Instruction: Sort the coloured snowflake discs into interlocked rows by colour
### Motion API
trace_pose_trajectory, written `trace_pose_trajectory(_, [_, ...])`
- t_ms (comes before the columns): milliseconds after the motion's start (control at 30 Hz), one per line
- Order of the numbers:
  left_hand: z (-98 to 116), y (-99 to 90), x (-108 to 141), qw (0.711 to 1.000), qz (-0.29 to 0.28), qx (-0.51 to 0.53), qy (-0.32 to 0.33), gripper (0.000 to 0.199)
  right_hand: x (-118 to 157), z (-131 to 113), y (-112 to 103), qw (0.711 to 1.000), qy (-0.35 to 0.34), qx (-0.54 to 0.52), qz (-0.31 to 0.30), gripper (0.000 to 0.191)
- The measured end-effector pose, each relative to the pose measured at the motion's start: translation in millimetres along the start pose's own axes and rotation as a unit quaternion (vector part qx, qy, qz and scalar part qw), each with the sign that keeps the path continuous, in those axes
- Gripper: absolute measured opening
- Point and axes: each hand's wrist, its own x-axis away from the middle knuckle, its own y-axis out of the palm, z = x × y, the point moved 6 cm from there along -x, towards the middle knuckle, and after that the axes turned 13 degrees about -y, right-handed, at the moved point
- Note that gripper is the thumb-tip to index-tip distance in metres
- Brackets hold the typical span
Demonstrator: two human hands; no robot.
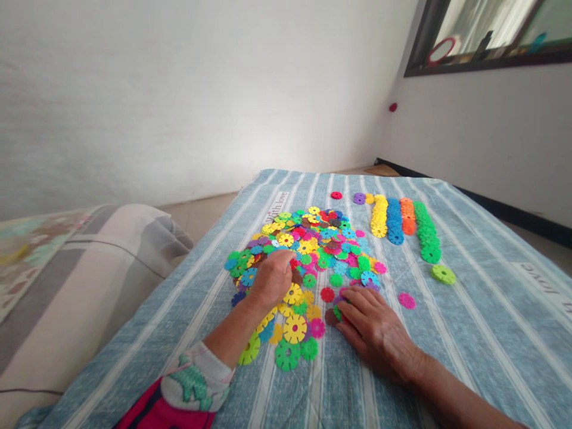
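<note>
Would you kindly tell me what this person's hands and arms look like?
The left hand and right hand are both ungloved, with no rings visible. The left arm wears a crimson sleeve with a dark stripe, and a pale grey cuff with a green pattern at its end. No sleeve can be made out on the right forearm.

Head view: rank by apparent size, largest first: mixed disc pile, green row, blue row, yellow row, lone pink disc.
1. Mixed disc pile
2. Green row
3. Blue row and yellow row: too alike to rank
4. Lone pink disc
</note>
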Motion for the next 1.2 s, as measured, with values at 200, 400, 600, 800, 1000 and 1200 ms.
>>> trace_pose_trajectory(200, [-3.7,-0.5,0.1,1.000,0.012,-0.004,-0.006,0.038,1.6,1.8,0.7,1.000,0.003,0.011,0.000,0.016])
trace_pose_trajectory(400, [-3.4,-1.2,-0.1,1.000,0.009,0.000,-0.006,0.040,2.5,4.3,0.1,1.000,0.011,0.011,-0.008,0.015])
trace_pose_trajectory(600, [-4.6,-0.9,0.2,1.000,0.015,0.003,0.000,0.040,2.3,4.1,-1.2,1.000,0.013,0.013,-0.003,0.014])
trace_pose_trajectory(800, [-7.1,0.0,-0.1,1.000,0.011,0.003,-0.006,0.040,2.0,4.3,-1.3,1.000,0.014,0.016,-0.008,0.014])
trace_pose_trajectory(1000, [-7.2,-0.5,-0.5,1.000,0.013,0.012,-0.010,0.042,1.5,3.7,-1.9,1.000,0.014,0.018,-0.007,0.014])
trace_pose_trajectory(1200, [-8.2,1.0,-0.4,0.999,0.020,0.031,-0.013,0.042,4.5,4.1,-0.6,1.000,0.010,0.030,-0.002,0.017])
